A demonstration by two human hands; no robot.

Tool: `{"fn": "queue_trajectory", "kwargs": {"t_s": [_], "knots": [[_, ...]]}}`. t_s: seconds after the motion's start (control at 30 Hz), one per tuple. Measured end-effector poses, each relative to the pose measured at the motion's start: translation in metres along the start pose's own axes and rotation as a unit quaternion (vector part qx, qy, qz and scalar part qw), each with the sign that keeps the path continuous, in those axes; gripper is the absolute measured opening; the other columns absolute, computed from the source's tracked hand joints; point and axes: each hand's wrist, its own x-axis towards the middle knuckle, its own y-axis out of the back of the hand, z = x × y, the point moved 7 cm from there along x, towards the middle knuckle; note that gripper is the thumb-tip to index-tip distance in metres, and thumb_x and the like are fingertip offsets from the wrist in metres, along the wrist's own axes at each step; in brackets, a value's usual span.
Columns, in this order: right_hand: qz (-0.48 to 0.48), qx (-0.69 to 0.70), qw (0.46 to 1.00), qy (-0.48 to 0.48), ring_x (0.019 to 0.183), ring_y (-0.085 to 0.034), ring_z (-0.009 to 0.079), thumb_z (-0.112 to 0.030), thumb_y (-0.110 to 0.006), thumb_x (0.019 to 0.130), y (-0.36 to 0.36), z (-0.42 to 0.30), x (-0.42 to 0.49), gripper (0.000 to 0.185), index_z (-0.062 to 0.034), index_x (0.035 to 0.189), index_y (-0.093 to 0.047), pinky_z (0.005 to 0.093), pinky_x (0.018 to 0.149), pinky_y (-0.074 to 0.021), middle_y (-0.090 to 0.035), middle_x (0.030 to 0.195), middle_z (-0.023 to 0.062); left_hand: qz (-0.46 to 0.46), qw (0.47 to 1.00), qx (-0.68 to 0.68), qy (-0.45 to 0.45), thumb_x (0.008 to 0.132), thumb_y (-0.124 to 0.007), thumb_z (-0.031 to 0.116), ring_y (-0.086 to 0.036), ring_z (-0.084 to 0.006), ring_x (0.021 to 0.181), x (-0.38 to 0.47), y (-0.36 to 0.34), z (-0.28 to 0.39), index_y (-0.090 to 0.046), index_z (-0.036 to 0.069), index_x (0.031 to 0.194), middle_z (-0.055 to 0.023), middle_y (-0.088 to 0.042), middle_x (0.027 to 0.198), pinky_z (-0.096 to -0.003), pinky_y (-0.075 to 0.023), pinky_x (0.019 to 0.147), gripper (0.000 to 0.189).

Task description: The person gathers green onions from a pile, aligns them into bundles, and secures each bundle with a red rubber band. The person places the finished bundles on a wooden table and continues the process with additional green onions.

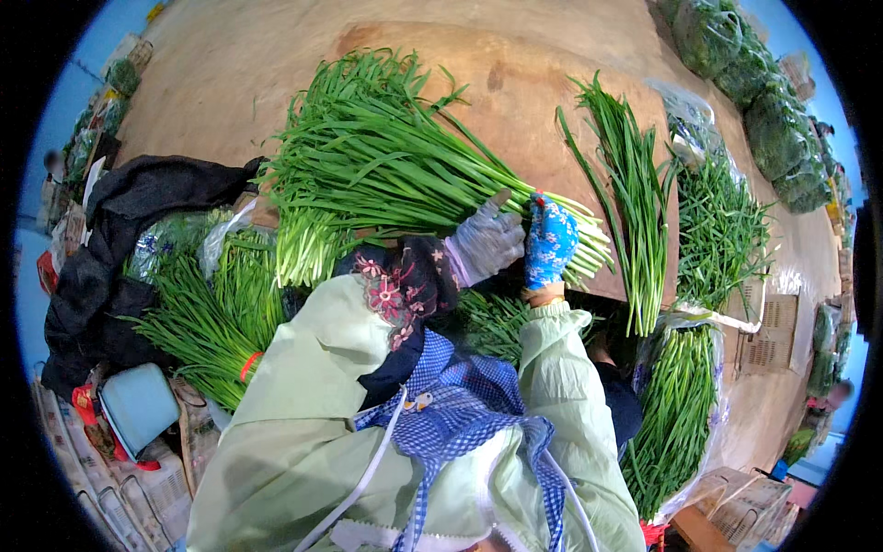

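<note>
A large bundle of garlic chives (407, 172) lies across a brown board (510, 124), leaves to the left and pale stalk ends to the right. My left hand (486, 241), in a grey glove, grips its lower edge with one digit laid over the stalks. Close beside it, my right hand (550, 241), in a blue flowered glove, closes round the stalks near their cut ends; a bit of red tape shows at its top. What lies under both palms is hidden. More chives (314, 241) with pale stalks lie under the bundle's left part. A smaller loose bunch (638, 207) rests on the board's right side.
Bagged chives (721, 228) stand right of the board, with another bagged bunch (679, 414) below. At left are a red-banded bunch (207, 331), a black cloth (76, 297) and a light-blue stool (138, 407). Filled green bags (779, 124) line the far right.
</note>
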Motion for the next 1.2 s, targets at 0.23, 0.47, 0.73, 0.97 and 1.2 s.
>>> {"fn": "queue_trajectory", "kwargs": {"t_s": [0.23,0.47,0.73,0.97,1.2], "knots": [[-0.047,0.058,0.991,-0.114,0.062,-0.058,0.0304,-0.02,-0.058,0.085,-0.002,0.022,0.018,0.015,-0.0089,0.095,-0.056,0.0389,0.055,-0.0437,-0.061,0.071,0.0136,0.088,0.99,0.006,0.114,0.072,-0.055,0.023,-0.049,-0.0214,0.107,0.014,0.007,-0.022,-0.057,0.021,0.084,0.0009,-0.054,0.101,-0.057,-0.0251,0.101,0.012],[-0.065,0.237,0.949,-0.199,0.068,-0.062,0.0256,-0.017,-0.058,0.084,-0.013,0.042,0.037,0.015,-0.0036,0.088,-0.06,0.034,0.062,-0.0469,-0.064,0.08,0.0141,0.155,0.974,-0.011,0.166,0.075,-0.052,0.018,-0.059,-0.0233,0.093,0.029,-0.008,-0.045,-0.059,0.02,0.092,-0.0023,-0.06,0.092,-0.0483,-0.0353,0.097,0.018],[-0.02,-0.031,0.999,0.024,0.075,-0.058,0.0313,-0.015,-0.055,0.079,0.009,0.004,0.051,0.012,-0.0076,0.083,-0.063,0.0396,0.068,-0.0458,-0.061,0.079,0.0128,-0.024,0.96,-0.01,0.279,0.074,-0.052,0.018,-0.059,-0.025,0.078,0.041,-0.023,-0.067,-0.06,0.015,0.081,-0.0044,-0.061,0.081,-0.0378,-0.0473,0.068,0.011],[0.029,0.107,0.989,-0.101,0.068,-0.058,0.0246,-0.008,-0.06,0.079,0.007,0.02,0.032,0.007,-0.0043,0.085,-0.061,0.0323,0.064,-0.0461,-0.061,0.077,0.0126,0.0,0.964,-0.041,0.265,0.071,-0.056,0.02,-0.06,-0.0284,0.077,0.035,-0.038,-0.075,-0.062,0.014,0.084,-0.0076,-0.062,0.077,-0.0411,-0.0468,0.07,0.015],[-0.028,0.298,0.908,-0.294,0.069,-0.058,0.0201,-0.009,-0.06,0.08,-0.001,0.053,0.017,0.009,-0.0006,0.083,-0.06,0.0289,0.066,-0.0456,-0.061,0.077,0.0113,-0.05,0.967,-0.088,0.233,0.069,-0.059,0.022,-0.059,-0.0301,0.072,0.046,-0.039,-0.08,-0.064,0.016,0.087,-0.0088,-0.062,0.074,-0.0424,-0.0466,0.065,0.019]]}}
